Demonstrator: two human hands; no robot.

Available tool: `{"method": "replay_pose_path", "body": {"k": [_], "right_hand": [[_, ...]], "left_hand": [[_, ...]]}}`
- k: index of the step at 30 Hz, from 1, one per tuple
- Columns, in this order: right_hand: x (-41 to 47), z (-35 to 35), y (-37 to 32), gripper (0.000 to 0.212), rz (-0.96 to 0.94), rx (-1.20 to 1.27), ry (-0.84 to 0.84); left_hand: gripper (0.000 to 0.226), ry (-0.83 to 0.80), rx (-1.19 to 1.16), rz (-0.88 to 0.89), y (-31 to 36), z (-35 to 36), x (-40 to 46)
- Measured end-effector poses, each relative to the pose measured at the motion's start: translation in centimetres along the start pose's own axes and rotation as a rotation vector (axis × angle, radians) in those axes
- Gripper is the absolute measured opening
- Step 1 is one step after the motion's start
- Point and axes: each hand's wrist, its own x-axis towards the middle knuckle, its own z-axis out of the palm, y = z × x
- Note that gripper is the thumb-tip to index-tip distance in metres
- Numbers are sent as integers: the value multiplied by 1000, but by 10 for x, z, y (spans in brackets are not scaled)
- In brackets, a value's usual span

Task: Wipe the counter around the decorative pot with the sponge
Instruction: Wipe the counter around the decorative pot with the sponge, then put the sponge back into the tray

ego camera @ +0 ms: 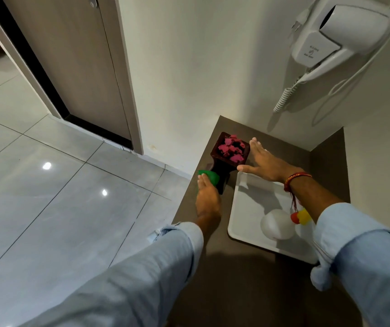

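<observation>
Left hand (207, 197) lay flat, fingers together, pressing the green sponge (209, 177) onto the dark surface (215, 267) at its left edge, touching the decorative pot (229, 153). Right hand (263, 162), fingers spread apart, rested against the pot's right side. White tray (243, 232) lay just beside.

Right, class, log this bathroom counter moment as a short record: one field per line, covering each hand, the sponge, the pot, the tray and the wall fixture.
left hand: palm down on the green sponge, at the counter's left edge
right hand: open, fingers spread, against the right side of the decorative pot
decorative pot: dark, square, pink filling, upright
counter: dark brown, in a wall corner
tray: white, right of the pot, holding white round items
hair dryer: white, wall-mounted above the counter
</observation>
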Motion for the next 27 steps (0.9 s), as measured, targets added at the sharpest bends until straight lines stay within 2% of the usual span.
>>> {"method": "replay_pose_path", "body": {"k": [3,5,10,14,17,20,24,25,27], "right_hand": [[1,0,1,110,-9,28,0],[0,-2,2,108,-10,30,3],[1,-1,2,107,-17,32,-2],[0,0,4,115,-21,24,13],[-6,8,2,116,15,116,73],[-24,37,-5,106,151,481,190],[-51,101,-28,72,567,1173,511],[-57,113,-29,67,625,1367,492],[-65,131,-31,66,605,1874,284]], "left_hand": [[56,12,-2,-27,13,18,7],[62,-9,86,-37,7,28,4],[75,-189,309,219,-18,32,-10],[65,-303,389,385,-26,12,-15],[58,-344,364,367,-24,-15,-21],[54,-268,333,472,-24,-41,-32],[56,-167,398,813,-13,-46,-41],[58,-162,438,903,-8,-40,-43],[66,-221,574,1024,-3,-30,-43]]}}
